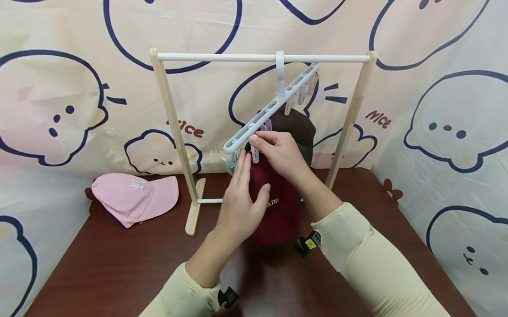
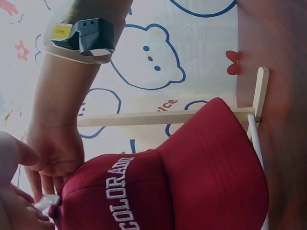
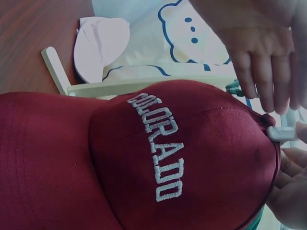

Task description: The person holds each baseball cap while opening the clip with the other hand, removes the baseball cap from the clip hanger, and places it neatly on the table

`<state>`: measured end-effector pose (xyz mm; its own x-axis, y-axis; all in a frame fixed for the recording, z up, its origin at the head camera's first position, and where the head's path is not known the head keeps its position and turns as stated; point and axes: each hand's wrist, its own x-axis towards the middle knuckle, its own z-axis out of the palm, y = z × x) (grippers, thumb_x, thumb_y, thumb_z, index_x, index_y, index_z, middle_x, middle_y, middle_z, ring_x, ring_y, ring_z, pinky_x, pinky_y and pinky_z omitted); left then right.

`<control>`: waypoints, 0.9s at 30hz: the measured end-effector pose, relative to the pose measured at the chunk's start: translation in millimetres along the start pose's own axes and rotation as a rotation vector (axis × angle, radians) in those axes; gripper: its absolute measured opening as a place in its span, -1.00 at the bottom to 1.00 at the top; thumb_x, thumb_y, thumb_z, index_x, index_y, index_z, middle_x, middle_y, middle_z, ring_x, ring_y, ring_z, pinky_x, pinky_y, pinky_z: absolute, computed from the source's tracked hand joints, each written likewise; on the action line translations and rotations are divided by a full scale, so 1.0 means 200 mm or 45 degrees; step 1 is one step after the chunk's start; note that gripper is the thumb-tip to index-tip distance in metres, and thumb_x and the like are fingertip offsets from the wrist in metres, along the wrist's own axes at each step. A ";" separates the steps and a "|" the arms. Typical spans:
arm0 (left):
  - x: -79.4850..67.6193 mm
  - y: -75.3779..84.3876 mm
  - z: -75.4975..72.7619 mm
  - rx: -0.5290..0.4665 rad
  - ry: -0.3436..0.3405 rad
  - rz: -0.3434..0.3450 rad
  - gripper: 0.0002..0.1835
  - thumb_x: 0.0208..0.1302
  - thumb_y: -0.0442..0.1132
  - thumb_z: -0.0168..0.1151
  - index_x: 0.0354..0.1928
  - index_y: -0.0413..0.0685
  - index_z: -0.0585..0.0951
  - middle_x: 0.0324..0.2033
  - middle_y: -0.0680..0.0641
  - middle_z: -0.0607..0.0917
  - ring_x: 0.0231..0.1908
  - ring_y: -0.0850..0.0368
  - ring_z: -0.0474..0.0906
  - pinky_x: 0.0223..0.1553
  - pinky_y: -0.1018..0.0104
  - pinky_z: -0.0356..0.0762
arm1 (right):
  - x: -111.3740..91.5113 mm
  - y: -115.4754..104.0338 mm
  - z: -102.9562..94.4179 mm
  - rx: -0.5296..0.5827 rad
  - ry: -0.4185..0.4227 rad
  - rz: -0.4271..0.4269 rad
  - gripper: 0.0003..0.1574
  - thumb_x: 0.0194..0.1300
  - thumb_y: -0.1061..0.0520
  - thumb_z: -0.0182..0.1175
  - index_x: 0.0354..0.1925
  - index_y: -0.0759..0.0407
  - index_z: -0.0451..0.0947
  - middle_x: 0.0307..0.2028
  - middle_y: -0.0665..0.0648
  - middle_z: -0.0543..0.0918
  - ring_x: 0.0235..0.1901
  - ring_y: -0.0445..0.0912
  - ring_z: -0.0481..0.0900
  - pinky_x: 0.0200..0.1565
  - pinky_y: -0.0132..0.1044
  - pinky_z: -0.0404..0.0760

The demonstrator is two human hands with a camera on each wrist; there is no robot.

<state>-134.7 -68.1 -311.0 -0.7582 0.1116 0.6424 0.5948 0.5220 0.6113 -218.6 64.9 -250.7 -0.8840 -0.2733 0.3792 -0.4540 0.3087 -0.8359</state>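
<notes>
A maroon baseball cap (image 1: 277,214) with white COLORADO lettering hangs brim down under the white clip hanger (image 1: 256,120). At its crown button sits a white clothespin (image 3: 281,133), in line with the cap's top. My right hand (image 1: 281,155) pinches the upper end of this clothespin between thumb and fingers. My left hand (image 1: 243,206) is raised beside the cap's crown, its fingers straight and close to the hanger's near end. In the right wrist view the left fingers (image 3: 264,79) extend above the crown, near a teal clothespin (image 3: 234,88).
The hanger hooks over the rail of a wooden rack (image 1: 215,57). Behind the maroon cap hangs a dark brown cap (image 1: 299,127), with more clothespins (image 1: 304,92) above it. A pink cap (image 1: 132,194) lies on the brown table (image 1: 114,278) at the left. Patterned cloth (image 1: 448,121) encloses the back and sides.
</notes>
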 end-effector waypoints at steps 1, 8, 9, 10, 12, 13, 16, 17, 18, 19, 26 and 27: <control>0.00 0.00 0.00 -0.008 -0.010 -0.022 -0.23 0.36 -0.22 0.19 0.50 -0.26 0.10 0.54 -0.16 0.03 0.51 0.11 -0.02 0.37 0.08 0.23 | 0.00 0.00 0.00 -0.002 -0.008 0.001 -0.59 0.43 -0.01 0.16 0.11 0.17 0.65 0.00 0.13 0.72 0.02 -0.10 0.57 0.10 -0.14 0.58; -0.01 0.03 -0.01 -0.065 -0.062 -0.136 -0.16 0.35 -0.18 0.20 0.53 -0.22 0.01 0.57 -0.09 -0.15 0.54 0.10 -0.24 0.40 0.02 0.13 | 0.00 -0.01 -0.01 -0.020 -0.027 0.005 -0.58 0.42 -0.02 0.17 0.11 0.16 0.65 0.00 0.13 0.72 -0.01 -0.08 0.58 0.05 -0.14 0.62; -0.01 0.03 -0.01 -0.060 -0.059 -0.141 -0.16 0.35 -0.18 0.19 0.53 -0.23 0.00 0.57 -0.09 -0.14 0.54 0.09 -0.24 0.41 0.01 0.11 | 0.00 -0.01 -0.01 -0.019 -0.027 0.006 -0.58 0.42 -0.02 0.17 0.10 0.16 0.65 -0.01 0.13 0.72 -0.02 -0.08 0.59 0.03 -0.15 0.63; -0.01 0.03 -0.01 -0.052 -0.056 -0.147 -0.16 0.36 -0.18 0.19 0.53 -0.23 0.00 0.56 -0.10 -0.12 0.54 0.09 -0.23 0.42 0.01 0.10 | -0.01 -0.01 -0.01 -0.018 -0.027 0.008 -0.59 0.42 -0.02 0.17 0.10 0.15 0.65 -0.02 0.13 0.72 -0.03 -0.08 0.59 0.01 -0.17 0.64; 0.00 0.02 -0.02 -0.036 -0.053 -0.155 -0.17 0.37 -0.16 0.18 0.53 -0.24 0.01 0.56 -0.12 -0.06 0.54 0.08 -0.16 0.42 0.01 0.11 | -0.01 -0.01 -0.01 -0.016 -0.028 0.014 -0.59 0.42 -0.03 0.16 0.10 0.14 0.65 -0.04 0.12 0.73 -0.06 -0.08 0.60 -0.03 -0.19 0.66; 0.01 0.02 -0.02 -0.027 -0.054 -0.160 -0.18 0.38 -0.15 0.17 0.53 -0.23 0.01 0.55 -0.13 -0.04 0.53 0.07 -0.13 0.42 0.01 0.12 | -0.01 -0.01 -0.02 -0.015 -0.028 0.014 -0.60 0.42 -0.03 0.16 0.09 0.14 0.66 -0.06 0.13 0.73 -0.07 -0.08 0.60 -0.05 -0.19 0.67; 0.03 0.01 -0.03 -0.013 -0.061 -0.187 -0.20 0.41 -0.13 0.12 0.53 -0.23 0.00 0.55 -0.14 0.00 0.53 0.05 -0.08 0.43 0.02 0.10 | -0.01 -0.02 -0.02 -0.011 -0.037 0.017 -0.60 0.42 -0.03 0.16 0.09 0.14 0.66 -0.08 0.13 0.74 -0.09 -0.07 0.62 -0.07 -0.20 0.68; 0.05 0.01 -0.03 -0.008 -0.064 -0.197 -0.21 0.42 -0.12 0.10 0.53 -0.23 0.01 0.54 -0.14 0.00 0.53 0.05 -0.07 0.43 0.02 0.10 | -0.01 -0.02 -0.02 -0.010 -0.039 0.016 -0.60 0.42 -0.02 0.16 0.09 0.14 0.66 -0.07 0.14 0.74 -0.09 -0.07 0.63 -0.05 -0.20 0.68; 0.06 0.00 -0.03 -0.002 -0.070 -0.212 -0.23 0.43 -0.12 0.09 0.53 -0.24 0.00 0.54 -0.14 0.01 0.52 0.05 -0.07 0.44 0.03 0.09 | -0.01 -0.02 -0.02 -0.007 -0.041 0.013 -0.60 0.42 -0.02 0.17 0.09 0.15 0.65 -0.07 0.14 0.74 -0.08 -0.07 0.63 -0.03 -0.18 0.67; 0.07 0.00 -0.03 0.010 -0.075 -0.223 -0.24 0.44 -0.12 0.07 0.52 -0.24 0.01 0.54 -0.14 0.01 0.52 0.05 -0.06 0.44 0.03 0.08 | -0.01 -0.02 -0.02 -0.005 -0.042 0.009 -0.59 0.42 -0.02 0.17 0.09 0.16 0.65 -0.06 0.15 0.74 -0.07 -0.06 0.63 0.00 -0.17 0.66; 0.14 -0.04 0.00 0.087 -0.132 -0.297 -0.28 0.51 -0.16 -0.05 0.54 -0.21 -0.08 0.55 -0.15 -0.04 0.51 -0.01 -0.01 0.45 0.01 0.07 | 0.00 -0.02 -0.02 -0.013 -0.041 0.018 -0.60 0.41 -0.01 0.17 0.08 0.17 0.66 -0.07 0.17 0.74 -0.06 -0.06 0.59 -0.01 -0.17 0.61; 0.14 -0.04 0.00 0.087 -0.138 -0.305 -0.29 0.52 -0.16 -0.06 0.54 -0.21 -0.07 0.55 -0.17 -0.03 0.50 -0.04 0.00 0.45 0.00 0.07 | 0.00 -0.02 -0.02 -0.016 -0.042 0.024 -0.61 0.41 -0.01 0.17 0.07 0.17 0.66 -0.08 0.17 0.74 -0.07 -0.06 0.59 -0.02 -0.18 0.62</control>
<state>-161.7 -69.6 -297.7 -0.9015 0.0656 0.4277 0.3781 0.6001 0.7050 -217.6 67.5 -245.9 -0.8883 -0.2970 0.3504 -0.4392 0.3256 -0.8373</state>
